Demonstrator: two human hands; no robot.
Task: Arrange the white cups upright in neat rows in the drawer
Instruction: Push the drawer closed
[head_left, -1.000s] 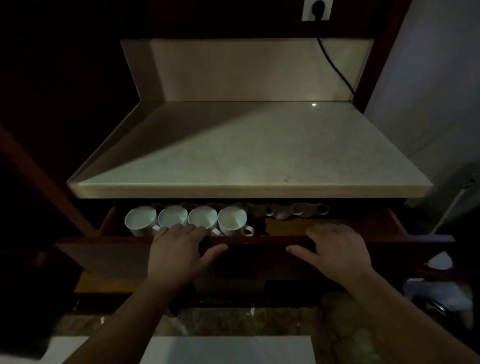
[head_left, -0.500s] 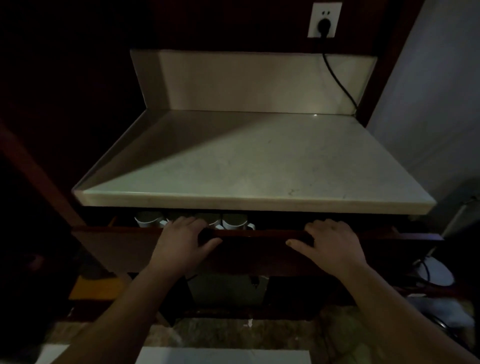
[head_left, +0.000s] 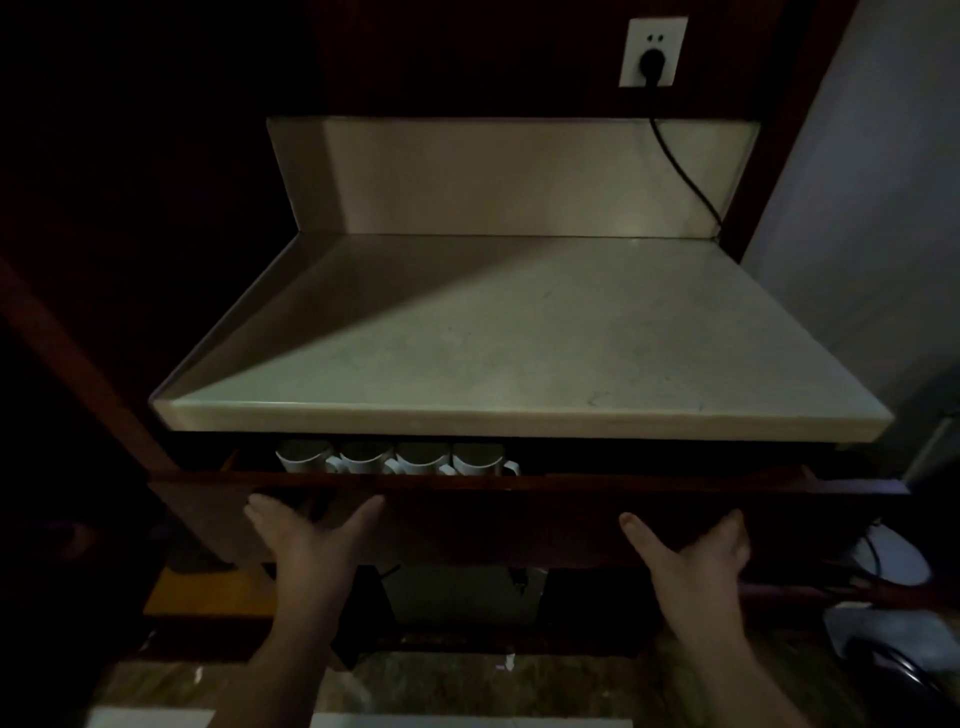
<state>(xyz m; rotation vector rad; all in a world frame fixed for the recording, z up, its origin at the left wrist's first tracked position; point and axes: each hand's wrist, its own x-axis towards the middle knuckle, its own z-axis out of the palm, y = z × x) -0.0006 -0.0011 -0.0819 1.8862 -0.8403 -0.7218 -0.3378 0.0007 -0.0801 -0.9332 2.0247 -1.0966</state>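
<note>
Both my palms sat flat on the dark wooden drawer front (head_left: 519, 514), left hand (head_left: 311, 545) and right hand (head_left: 691, 558) well apart. Fingers were spread and open, gripping nothing, thumbs pointing inward toward each other. No cup in either hand.

The row of four white ceramic cups (head_left: 395, 460) stood upright just above and beyond my left fingertips, inside the drawer, rims tucked under the pale stone countertop (head_left: 519, 332). They sat side by side, handles to the right, each touching or nearly touching its neighbour. Beyond my right fingers the drawer interior was too dark to read, so I couldn't tell if more cups lay there.

I judged the step as closing the drawer w/ the front row already set. To do it well I needed even pressure from both palms, so the front ran square and didn't jam on one side. Slow push, no shove: a jolt could knock cups together or tip one. Fingertips had to keep below the drawer's top edge, since the gap under the countertop lip was narrow and would pinch. The rims looked to clear that lip, but only just, so I watched them. Ease off before the stop, esp. at the end.
</note>
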